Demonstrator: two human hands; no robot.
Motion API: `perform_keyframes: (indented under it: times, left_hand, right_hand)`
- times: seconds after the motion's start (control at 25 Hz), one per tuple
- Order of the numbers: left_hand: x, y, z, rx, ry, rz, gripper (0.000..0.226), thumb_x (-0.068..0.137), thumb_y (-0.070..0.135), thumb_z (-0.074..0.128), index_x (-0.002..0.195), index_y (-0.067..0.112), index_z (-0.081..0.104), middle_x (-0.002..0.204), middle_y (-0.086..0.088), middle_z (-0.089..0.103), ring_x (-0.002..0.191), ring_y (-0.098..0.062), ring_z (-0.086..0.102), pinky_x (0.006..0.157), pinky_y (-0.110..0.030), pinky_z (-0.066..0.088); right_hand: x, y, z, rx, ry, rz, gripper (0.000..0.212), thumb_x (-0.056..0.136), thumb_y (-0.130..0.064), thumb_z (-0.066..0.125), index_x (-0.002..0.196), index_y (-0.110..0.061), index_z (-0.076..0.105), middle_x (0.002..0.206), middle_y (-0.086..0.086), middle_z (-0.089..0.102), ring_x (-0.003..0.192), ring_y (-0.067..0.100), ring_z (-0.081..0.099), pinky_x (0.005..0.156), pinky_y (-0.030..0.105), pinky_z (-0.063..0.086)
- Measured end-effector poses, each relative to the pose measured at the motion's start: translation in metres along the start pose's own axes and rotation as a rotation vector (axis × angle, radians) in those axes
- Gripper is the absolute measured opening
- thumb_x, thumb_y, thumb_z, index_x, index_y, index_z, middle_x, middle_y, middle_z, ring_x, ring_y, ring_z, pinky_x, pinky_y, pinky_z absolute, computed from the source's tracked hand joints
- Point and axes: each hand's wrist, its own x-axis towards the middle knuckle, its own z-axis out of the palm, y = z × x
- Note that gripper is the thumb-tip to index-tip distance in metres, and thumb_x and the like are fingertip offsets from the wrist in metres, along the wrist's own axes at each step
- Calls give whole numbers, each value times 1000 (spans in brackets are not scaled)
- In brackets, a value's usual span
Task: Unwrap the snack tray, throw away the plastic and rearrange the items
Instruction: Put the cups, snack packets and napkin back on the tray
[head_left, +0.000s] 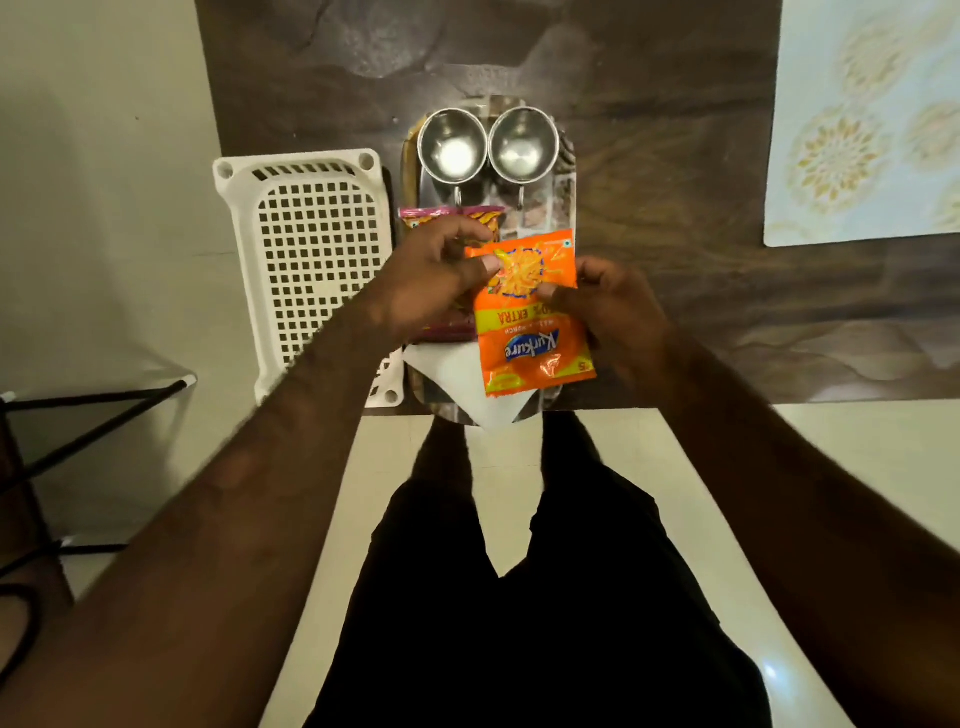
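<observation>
An orange Kurkure snack packet (535, 338) hangs over the near half of the snack tray (567, 176), held by both hands. My left hand (431, 280) pinches its far left part with the thumb on top. My right hand (618, 317) grips its right edge. Under my left hand lies a second snack packet (449, 214) with a purple edge. Two steel cups (453, 146) (523, 143) stand side by side at the tray's far end. A white paper napkin (452, 369) lies at the tray's near end, partly under the orange packet.
A white perforated plastic basket (306, 260) lies to the left of the tray on the dark wooden table (675, 208). A pale patterned mat (872, 119) sits at the far right. A black metal stand (93, 415) is on the floor at the left.
</observation>
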Motion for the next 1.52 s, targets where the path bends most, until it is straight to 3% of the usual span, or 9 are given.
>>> perform_keyframes:
  times: [0.16, 0.32, 0.48, 0.72, 0.96, 1.12, 1.24, 1.4, 1.52]
  left_hand:
    - [10, -9, -4, 364, 262, 156, 24, 90, 12, 68, 113, 18, 65, 106, -4, 59, 88, -11, 60, 83, -32, 56]
    - [9, -27, -9, 471, 263, 177, 30, 88, 7, 68, 116, 17, 66, 115, 0, 44, 98, -9, 61, 97, -36, 54]
    - [7, -36, -7, 513, 237, 166, 35, 87, 8, 67, 121, 19, 65, 118, 0, 42, 107, -18, 63, 98, -40, 54]
    - [5, -35, -3, 565, 224, 192, 41, 86, 8, 65, 126, 19, 63, 123, -11, 45, 99, -30, 63, 91, -43, 56]
    - [0, -35, -5, 600, 223, 209, 44, 86, 8, 64, 129, 17, 62, 127, -13, 45, 117, -28, 56, 96, -42, 53]
    - [-12, -34, -8, 588, 250, 216, 43, 85, 6, 63, 127, 15, 64, 123, -15, 48, 112, -30, 58, 92, -42, 53]
    - [-33, -44, -16, 505, 332, 180, 37, 85, 8, 62, 122, 12, 63, 116, -13, 49, 98, -29, 60, 86, -40, 53]
    - [-60, -71, -39, 434, 446, 56, 33, 87, 7, 62, 120, 12, 62, 119, -10, 51, 107, -28, 60, 92, -41, 53]
    - [-76, -94, -67, 358, 574, -21, 34, 87, 5, 61, 119, 13, 61, 117, -7, 52, 108, -29, 62, 92, -44, 55]
  right_hand:
    - [4, 4, -27, 51, 183, -30, 10, 96, -7, 72, 96, -17, 73, 94, -1, 81, 81, 13, 80, 70, 34, 67]
    - [17, -2, -28, 9, 265, -80, 14, 96, -7, 72, 109, -10, 74, 102, 4, 81, 88, 18, 81, 77, 40, 67]
    - [34, -9, -11, -95, 265, -78, 17, 91, -7, 77, 90, -23, 71, 110, 10, 80, 100, 28, 79, 92, 53, 64]
    - [43, -3, 2, -278, 211, -68, 27, 90, -11, 78, 117, -10, 74, 114, 7, 80, 102, 24, 78, 95, 50, 63]
    - [33, -9, 1, -490, 360, -200, 57, 85, -29, 82, 135, -25, 53, 121, -7, 71, 105, 11, 71, 76, 26, 55]
    - [29, -10, 8, -590, 441, -261, 56, 85, -21, 66, 139, -23, 51, 136, -1, 60, 125, 19, 60, 92, 35, 54]
    - [17, -20, 19, -679, 625, -353, 55, 79, -31, 37, 125, -17, 63, 124, 6, 64, 118, 25, 58, 97, 39, 50]
    - [0, -30, 53, -800, 287, -650, 23, 92, -9, 54, 105, -14, 72, 101, -2, 66, 92, 20, 63, 79, 18, 44]
    - [7, -51, 109, -877, 53, -735, 22, 94, -7, 57, 108, -12, 73, 100, -1, 65, 90, 19, 61, 79, 30, 47]
